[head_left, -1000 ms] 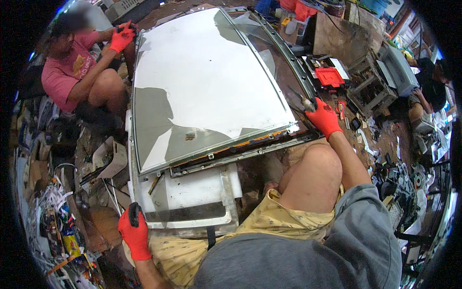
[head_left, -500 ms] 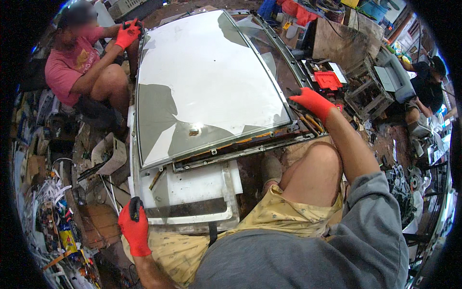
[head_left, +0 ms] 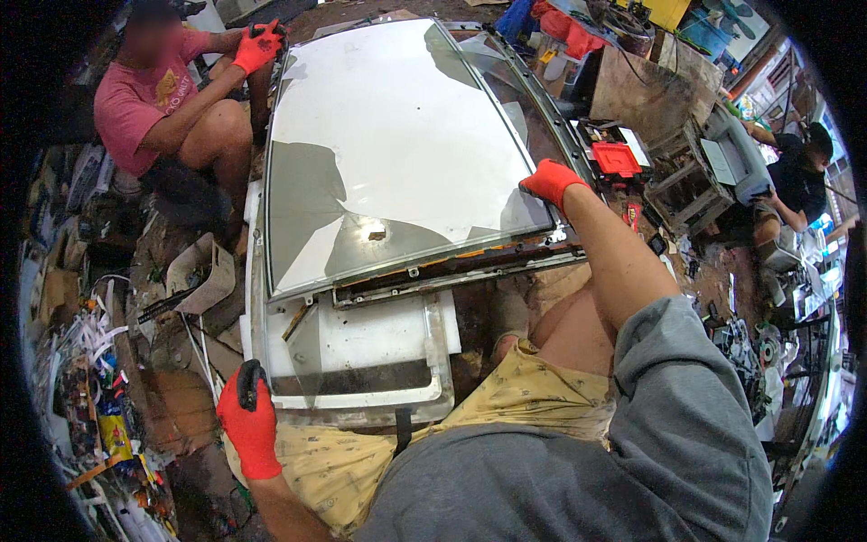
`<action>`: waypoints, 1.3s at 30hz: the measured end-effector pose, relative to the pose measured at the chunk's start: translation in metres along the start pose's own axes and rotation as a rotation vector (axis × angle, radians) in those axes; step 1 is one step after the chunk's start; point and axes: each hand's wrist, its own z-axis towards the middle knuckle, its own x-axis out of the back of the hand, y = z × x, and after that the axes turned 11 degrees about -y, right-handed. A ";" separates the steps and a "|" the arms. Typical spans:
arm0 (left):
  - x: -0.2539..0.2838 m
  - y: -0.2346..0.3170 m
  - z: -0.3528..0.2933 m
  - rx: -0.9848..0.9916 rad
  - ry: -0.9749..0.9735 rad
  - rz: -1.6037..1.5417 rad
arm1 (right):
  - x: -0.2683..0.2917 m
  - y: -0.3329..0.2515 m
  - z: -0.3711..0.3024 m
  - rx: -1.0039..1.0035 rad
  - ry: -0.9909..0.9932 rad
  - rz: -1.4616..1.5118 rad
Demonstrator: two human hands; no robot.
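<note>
A big flat screen panel (head_left: pixel 397 135) with a torn white sheet lies face up before me, its metal frame (head_left: pixel 452 271) bared along the near edge. My right hand (head_left: pixel 551 183), in a red glove, rests on the panel's right edge. My left hand (head_left: pixel 247 417), also gloved red, is closed around a black tool handle (head_left: pixel 249 375) at the lower left corner of a white plastic piece (head_left: pixel 361 348). A person in a pink shirt (head_left: pixel 135 99) sits at the far left with a red-gloved hand (head_left: pixel 257 47) on the panel's far corner.
Scrap wires and plastic bits (head_left: pixel 90 379) litter the floor on the left. A red case (head_left: pixel 617 158) and a wooden crate (head_left: pixel 686 194) stand right of the panel. Another person (head_left: pixel 795 181) crouches at the far right among clutter.
My right hand has slid up along the panel's right edge, away from the near corner. My left hand has stayed on the tool handle. The view has tilted a little.
</note>
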 end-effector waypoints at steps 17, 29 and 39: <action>-0.003 0.007 0.010 0.052 -0.053 -0.046 | -0.009 0.026 0.034 0.063 -0.013 0.457; 0.002 0.000 0.070 0.163 -0.284 -0.204 | -0.003 0.039 0.048 0.149 0.100 0.471; -0.042 -0.042 0.125 0.103 -0.267 -0.147 | -0.006 0.038 0.047 0.138 -0.017 0.713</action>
